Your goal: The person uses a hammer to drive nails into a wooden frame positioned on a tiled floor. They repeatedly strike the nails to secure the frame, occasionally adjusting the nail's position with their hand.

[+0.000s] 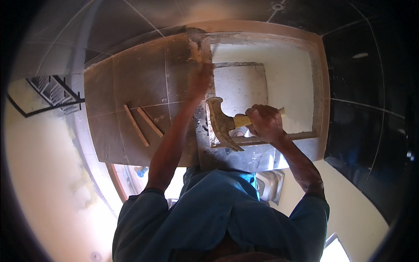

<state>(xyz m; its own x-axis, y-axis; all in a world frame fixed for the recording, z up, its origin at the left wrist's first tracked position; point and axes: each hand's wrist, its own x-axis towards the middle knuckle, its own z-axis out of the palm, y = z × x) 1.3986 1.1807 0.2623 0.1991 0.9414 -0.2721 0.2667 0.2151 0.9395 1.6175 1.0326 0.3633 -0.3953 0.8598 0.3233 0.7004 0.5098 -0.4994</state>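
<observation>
A worn claw hammer (221, 124) with a yellowish handle is gripped in my right hand (266, 123), its head over the near left part of a rectangular cut-out. My left hand (201, 81) reaches forward to the strip of counter along the left side of that cut-out. Motion blurs its fingers, and I cannot make out whether it holds anything. Beneath both arms lies the dark tiled counter (137, 81), its cut edge (201, 124) rough and chipped beside the opening.
Two thin brown strips (136, 124) rest on the counter left of my left forearm. A brown border (326, 87) runs round the opening's right side. Black tiled wall (355, 83) rises at the right. A steel sink (273, 183) shows below the counter, near my body.
</observation>
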